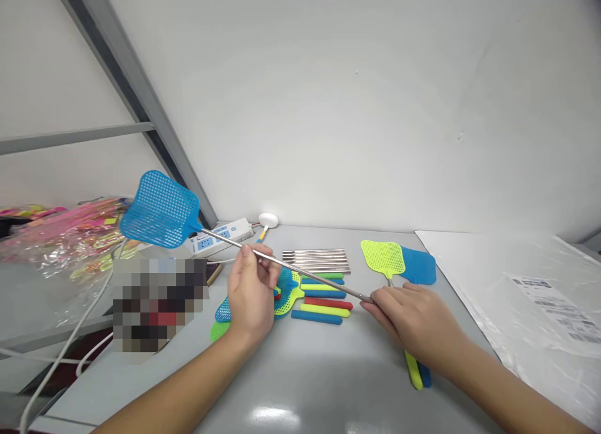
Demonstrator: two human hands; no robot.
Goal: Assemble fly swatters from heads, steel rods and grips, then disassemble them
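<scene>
A blue fly swatter (162, 210) on a thin metal rod slants across the view, its head up at the left. My left hand (253, 290) pinches the rod below the head. The fingers of my right hand (413, 315) close around the rod's lower end; no coloured handle shows there. Between my hands lie several metal rods (319, 260) and loose red, yellow, green and blue handles (323, 309). Loose swatter heads (288, 299) lie partly hidden behind my left hand. Under my right hand are a yellow-green swatter (382, 257) and a blue swatter (420, 266), both with handles.
A white power strip (223, 237) and a round white device (268, 220) stand at the back left. Plastic-wrapped bundles (70, 246) fill the far left beside a metal frame (126, 58). A white plastic bag (530, 284) covers the table's right side. A wall (352, 108) closes the back.
</scene>
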